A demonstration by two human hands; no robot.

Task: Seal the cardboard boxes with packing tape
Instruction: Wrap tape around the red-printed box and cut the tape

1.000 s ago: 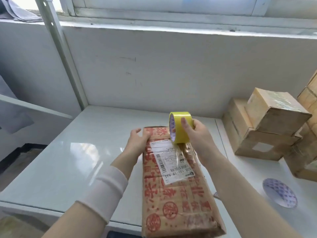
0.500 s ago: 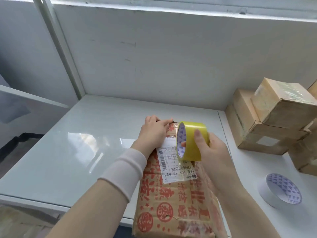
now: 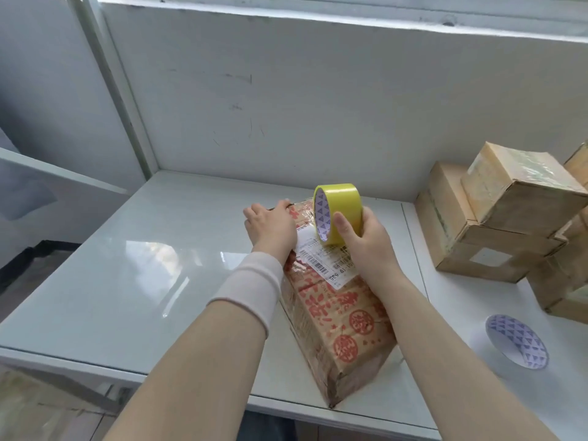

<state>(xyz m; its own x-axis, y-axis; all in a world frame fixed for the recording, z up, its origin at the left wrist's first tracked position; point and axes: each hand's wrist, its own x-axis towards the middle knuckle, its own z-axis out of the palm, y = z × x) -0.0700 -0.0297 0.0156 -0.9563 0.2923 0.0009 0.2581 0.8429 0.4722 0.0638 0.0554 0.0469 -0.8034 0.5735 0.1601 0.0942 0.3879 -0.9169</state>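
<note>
The long cardboard box (image 3: 342, 323), printed in red, lies flat on the white table (image 3: 143, 281). Its long axis runs away from the person, with the near end by the table's front edge and the far end pointing a little to the left. To the right of the box's near end, well apart from it, a spare tape roll (image 3: 516, 341) lies on its side.

A white wristband (image 3: 251, 283) sits on the left forearm just left of the box. A white shipping label (image 3: 324, 261) is stuck to the box's top, past the middle. The right hand (image 3: 370, 246) is over the label and grips the yellow tape roll (image 3: 345, 206), thumb on the outer band, holding it upright on edge just above the box's far half.

The left hand (image 3: 270, 230) lies palm down on the box's far left corner. Its fingers bend over the far edge out of sight, so I cannot tell whether they grip or only press.

Far to the right of the box, stacked cardboard boxes (image 3: 496, 224) stand against the wall (image 3: 286, 106).
</note>
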